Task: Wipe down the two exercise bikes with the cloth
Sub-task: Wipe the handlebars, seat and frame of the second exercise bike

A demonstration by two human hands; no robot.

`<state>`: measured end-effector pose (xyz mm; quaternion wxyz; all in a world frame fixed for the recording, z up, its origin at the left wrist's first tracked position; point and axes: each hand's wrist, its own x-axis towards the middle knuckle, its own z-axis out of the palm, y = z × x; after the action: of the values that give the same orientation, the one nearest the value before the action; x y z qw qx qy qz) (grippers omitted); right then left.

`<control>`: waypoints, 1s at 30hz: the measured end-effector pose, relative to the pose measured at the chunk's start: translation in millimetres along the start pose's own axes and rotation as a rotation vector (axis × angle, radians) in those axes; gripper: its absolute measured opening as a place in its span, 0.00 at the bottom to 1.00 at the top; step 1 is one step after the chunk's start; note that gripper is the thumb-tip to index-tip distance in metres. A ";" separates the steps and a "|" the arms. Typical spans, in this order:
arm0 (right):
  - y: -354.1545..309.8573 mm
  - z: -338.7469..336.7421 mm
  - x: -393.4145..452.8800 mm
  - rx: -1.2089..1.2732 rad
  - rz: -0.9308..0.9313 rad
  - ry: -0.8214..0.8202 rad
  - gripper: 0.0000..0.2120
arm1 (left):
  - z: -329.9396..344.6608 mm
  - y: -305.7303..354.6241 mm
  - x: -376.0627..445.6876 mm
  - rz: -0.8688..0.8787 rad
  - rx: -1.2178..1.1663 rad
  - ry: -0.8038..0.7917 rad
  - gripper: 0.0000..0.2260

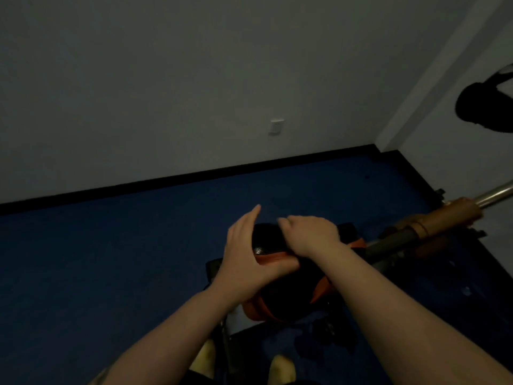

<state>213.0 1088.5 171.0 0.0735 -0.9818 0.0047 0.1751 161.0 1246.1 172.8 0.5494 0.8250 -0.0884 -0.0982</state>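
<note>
Over the black-and-orange saddle (280, 262) of an exercise bike (388, 243), low in a dim room, a person works with both bare hands. Fingers straight and together, the left hand (247, 251) lies flat against the saddle's left side with its thumb along the orange trim, while the right hand (311, 234) sits on top with fingers curled, seemingly pinching a small pale bit at its far edge; whether that is the cloth cannot be told in this light. A good pass would likely keep the left hand bracing the saddle while the right sweeps from far to near along the seams. An orange frame (444, 218) and a steel post (497, 194) run off to the right. Blue floor (111, 259) meets a black skirting (194, 176) and grey wall (166, 79) bearing a pale socket plate (276, 127); a dark shape (483, 107) at far right may belong to the second bike.
</note>
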 end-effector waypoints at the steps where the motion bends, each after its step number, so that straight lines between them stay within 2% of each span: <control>1: -10.2 2.4 2.9 0.019 -0.048 0.030 0.16 | 1.8 3.6 7.9 0.030 -0.104 0.074 0.40; 3: -17.2 4.4 -4.9 0.164 -0.145 0.090 0.17 | 6.4 8.4 27.5 0.032 -0.195 0.200 0.22; 5: 0.9 7.5 -27.4 0.228 -0.228 0.225 0.17 | 11.0 11.4 42.9 0.023 -0.026 0.210 0.13; 6: 19.4 10.9 -33.9 0.205 -0.197 0.314 0.17 | 13.9 10.6 46.4 0.034 0.103 0.174 0.11; 9: 73.7 13.1 -37.2 0.114 0.160 0.465 0.22 | 24.7 4.7 44.9 0.132 0.533 0.103 0.12; 11: 63.4 17.1 -34.4 0.126 0.330 0.491 0.21 | 28.8 0.9 45.4 0.197 0.704 0.089 0.13; 12: 46.5 23.8 -36.2 0.106 0.305 0.535 0.19 | 28.8 -0.4 46.9 0.216 0.745 0.074 0.13; 14: 14.0 36.5 -49.6 0.166 0.103 0.621 0.15 | 28.5 -2.4 49.2 0.249 0.792 0.060 0.12; 16: 23.4 34.7 -56.6 0.263 -0.073 0.598 0.13 | 28.9 -5.7 50.9 0.289 0.823 0.051 0.12; 17: 38.9 31.6 -51.3 0.260 -0.074 0.583 0.14 | 29.7 -7.6 51.9 0.301 0.842 0.033 0.13; 19: 69.4 26.4 -36.8 0.299 0.146 0.540 0.17 | 29.2 -7.8 54.6 0.312 0.893 -0.004 0.19; 20: 76.7 24.9 -31.9 0.411 0.292 0.547 0.16 | 27.9 -5.6 55.6 0.314 0.924 -0.028 0.21; 22: 58.9 31.3 -30.6 0.570 0.541 0.535 0.17 | 24.8 -1.7 58.2 0.326 1.022 -0.108 0.17; 24: 19.9 45.1 -46.4 0.446 0.556 0.542 0.25 | 22.8 2.5 65.5 0.350 1.063 -0.205 0.12; 26: 5.7 54.1 -59.9 0.361 0.417 0.552 0.32 | 21.7 6.6 74.9 0.371 1.053 -0.275 0.11; 28: 29.8 48.8 -47.2 0.373 0.388 0.560 0.31 | 21.5 6.5 81.0 0.381 1.002 -0.311 0.12; 30: 52.6 37.9 -29.3 0.505 0.546 0.587 0.23 | 22.1 4.2 80.6 0.381 0.942 -0.317 0.13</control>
<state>170.7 1041.5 138.4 0.2568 -0.9039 0.3259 -0.1036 232.9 1204.5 163.1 0.1073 0.9268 -0.3532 -0.0696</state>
